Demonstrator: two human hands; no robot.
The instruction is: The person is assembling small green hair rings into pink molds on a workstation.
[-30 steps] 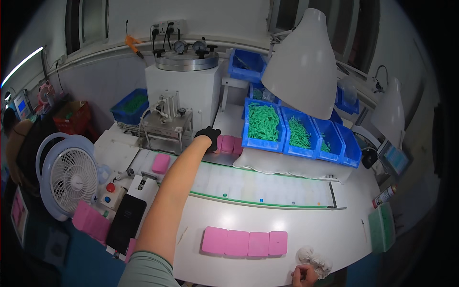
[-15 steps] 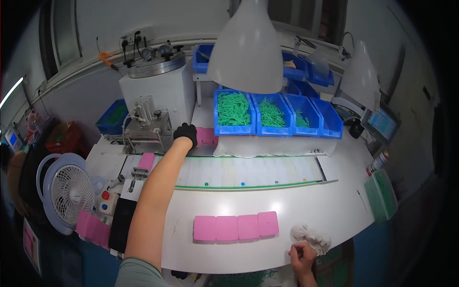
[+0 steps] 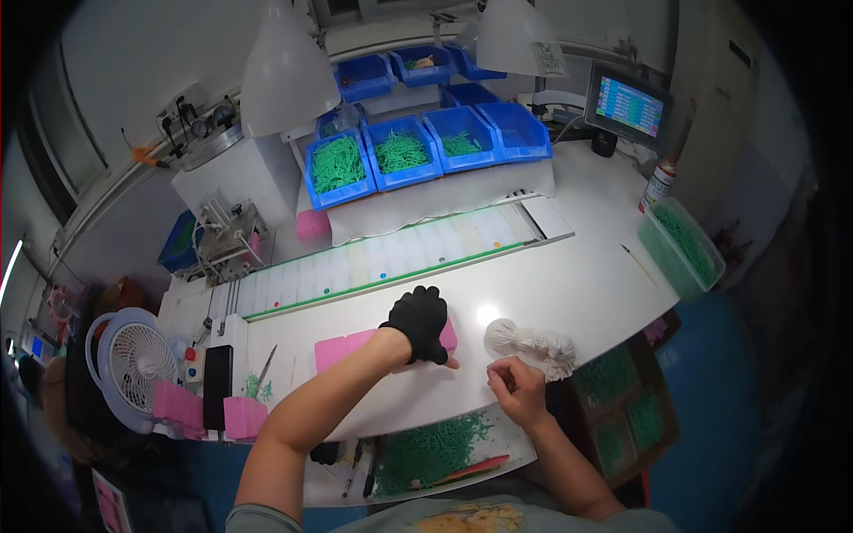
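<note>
My left hand, in a black glove with a bare thumb tip, lies wrapped over the right part of a row of pink blocks on the white table. Its fingers curl down the far side of the row, and the thumb rests by the near edge. Part of the row is hidden under this hand and forearm. My right hand is bare, its fingers curled together in a pinch just above the table. Whatever it may hold is too small to make out. Close beside it lies a bundled whitish cloth.
Beyond the row runs a green-edged track. Blue bins with green pieces stand behind it, near a monitor. At left are a metal fixture, a fan and tweezers. A tub of green pieces sits at right.
My left hand has come back from beside the metal fixture to the row of pink blocks. My right hand stays near the cloth, fingers still curled. The view has turned to the right and down.
</note>
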